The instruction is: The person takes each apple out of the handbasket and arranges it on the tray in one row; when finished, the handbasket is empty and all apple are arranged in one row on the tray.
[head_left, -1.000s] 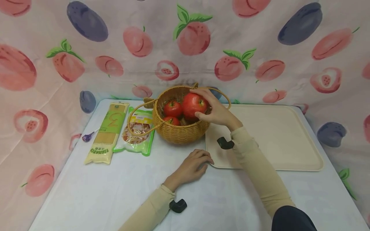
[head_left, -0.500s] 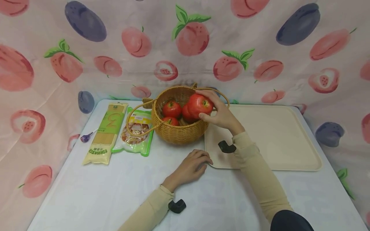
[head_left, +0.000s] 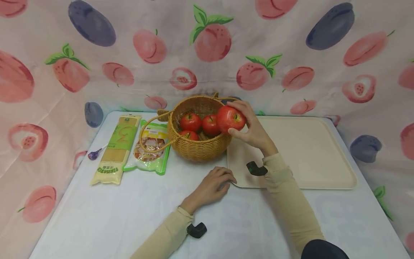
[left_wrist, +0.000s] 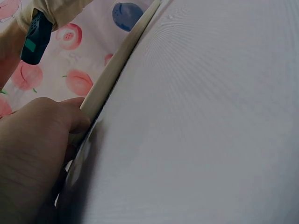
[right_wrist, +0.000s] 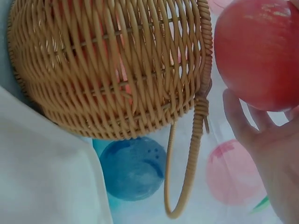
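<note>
White tabletop [head_left: 136, 212]. Right hand [head_left: 253, 130], curled round apple [head_left: 229, 119], has lifted it above basket [head_left: 200, 151] just leftward; three apples [head_left: 191, 122] remain inside. Left hand [head_left: 208, 189], relaxed, touches tray [head_left: 310, 154].

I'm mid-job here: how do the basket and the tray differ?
The basket is round and deep; the tray is rectangular and shallow.
The basket is woven and golden-brown; the tray looks smooth and cream.
The basket holds three apples; the left hand touches the tray's corner.
Both sit on the white table.
</note>
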`<state>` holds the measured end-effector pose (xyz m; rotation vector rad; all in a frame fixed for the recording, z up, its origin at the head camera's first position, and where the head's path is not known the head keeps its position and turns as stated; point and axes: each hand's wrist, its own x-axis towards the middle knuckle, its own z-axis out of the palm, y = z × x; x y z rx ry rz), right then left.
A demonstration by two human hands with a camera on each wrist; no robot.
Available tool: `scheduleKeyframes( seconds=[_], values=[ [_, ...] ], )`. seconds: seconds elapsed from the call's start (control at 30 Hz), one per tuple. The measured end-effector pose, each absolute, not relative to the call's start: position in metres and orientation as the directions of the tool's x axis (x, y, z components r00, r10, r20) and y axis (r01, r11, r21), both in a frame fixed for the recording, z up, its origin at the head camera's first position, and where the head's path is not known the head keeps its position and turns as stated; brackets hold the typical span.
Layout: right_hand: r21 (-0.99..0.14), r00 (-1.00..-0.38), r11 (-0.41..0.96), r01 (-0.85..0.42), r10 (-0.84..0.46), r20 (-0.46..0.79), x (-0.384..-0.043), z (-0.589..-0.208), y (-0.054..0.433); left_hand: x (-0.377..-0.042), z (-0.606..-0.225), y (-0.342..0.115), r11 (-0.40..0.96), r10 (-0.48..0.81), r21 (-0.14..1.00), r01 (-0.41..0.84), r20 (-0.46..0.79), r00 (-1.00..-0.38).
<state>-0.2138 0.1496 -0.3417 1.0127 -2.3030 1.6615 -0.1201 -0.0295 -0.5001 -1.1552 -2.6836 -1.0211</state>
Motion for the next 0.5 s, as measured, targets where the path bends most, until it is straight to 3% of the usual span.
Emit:
scheduleKeyframes(
  seconds=[0.5],
  values=[
    [-0.838,-0.838,0.152,-0.524,-0.268,0.475,-0.196,-0.375,0.173,-0.121,-0.500,-0.029,0.503,0.624,0.566,0.653,0.285,-0.727]
  ],
)
